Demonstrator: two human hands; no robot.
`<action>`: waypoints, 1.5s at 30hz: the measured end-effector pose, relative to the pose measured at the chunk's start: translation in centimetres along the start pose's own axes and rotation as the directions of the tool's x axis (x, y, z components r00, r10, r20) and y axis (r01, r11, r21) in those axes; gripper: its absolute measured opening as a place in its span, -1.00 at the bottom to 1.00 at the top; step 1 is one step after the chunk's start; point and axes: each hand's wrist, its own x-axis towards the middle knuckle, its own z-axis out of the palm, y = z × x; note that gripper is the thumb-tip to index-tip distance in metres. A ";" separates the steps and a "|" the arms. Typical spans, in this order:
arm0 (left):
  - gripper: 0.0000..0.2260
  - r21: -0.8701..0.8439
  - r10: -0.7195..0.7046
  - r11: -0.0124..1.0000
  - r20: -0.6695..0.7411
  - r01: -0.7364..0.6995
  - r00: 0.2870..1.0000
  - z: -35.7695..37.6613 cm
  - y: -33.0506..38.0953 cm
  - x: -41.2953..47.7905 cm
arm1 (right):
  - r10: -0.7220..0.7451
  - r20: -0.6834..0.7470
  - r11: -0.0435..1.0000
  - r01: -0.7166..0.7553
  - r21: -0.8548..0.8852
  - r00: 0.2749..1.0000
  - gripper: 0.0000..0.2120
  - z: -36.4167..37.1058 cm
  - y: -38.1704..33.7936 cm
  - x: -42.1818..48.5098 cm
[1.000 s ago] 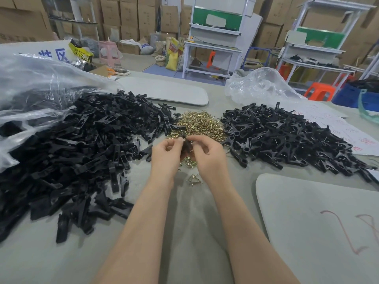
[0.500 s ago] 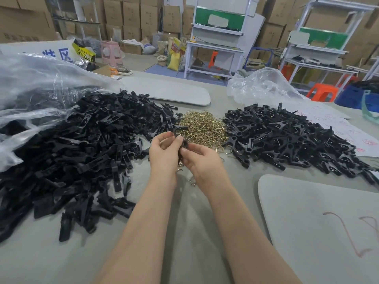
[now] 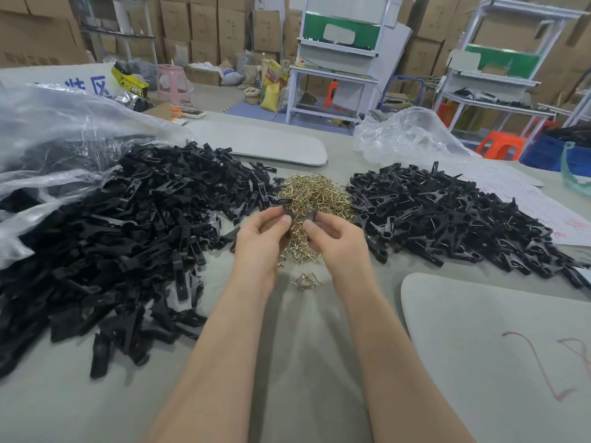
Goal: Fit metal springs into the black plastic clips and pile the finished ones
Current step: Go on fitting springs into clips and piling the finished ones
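Both forearms reach forward over the grey worktop (image 3: 287, 372), the left hand (image 3: 262, 241) and right hand (image 3: 337, 243) nearly meeting, each grip pinched onto one of two black clip pieces (image 3: 287, 210) just above the brass spring heap (image 3: 315, 191), probably for easy reach, with the finished pile (image 3: 447, 219) at the right.

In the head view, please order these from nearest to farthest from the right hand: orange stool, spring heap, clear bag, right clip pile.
From the right hand, pinching a black clip:
1. spring heap, just beyond it
2. right clip pile, to its right
3. clear bag, behind that pile
4. orange stool, beyond the table
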 end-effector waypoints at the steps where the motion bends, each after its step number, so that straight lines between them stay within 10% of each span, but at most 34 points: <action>1: -0.84 0.031 0.023 0.999 0.015 -0.024 1.000 0.0 -0.1 0.0 | -0.023 0.001 0.999 0.023 -0.032 1.000 -0.76 -0.1 0.0 0.0; 10: -0.78 0.246 0.116 0.960 0.092 -0.136 0.989 0.1 -0.8 0.2 | -0.097 0.009 0.983 0.097 -0.153 0.995 -0.74 0.2 0.2 0.3; 45: -0.82 0.149 0.044 0.987 0.123 -0.062 0.991 0.1 -0.6 0.2 | -0.063 -0.083 0.992 0.054 -0.113 0.995 -0.83 -0.7 0.1 0.4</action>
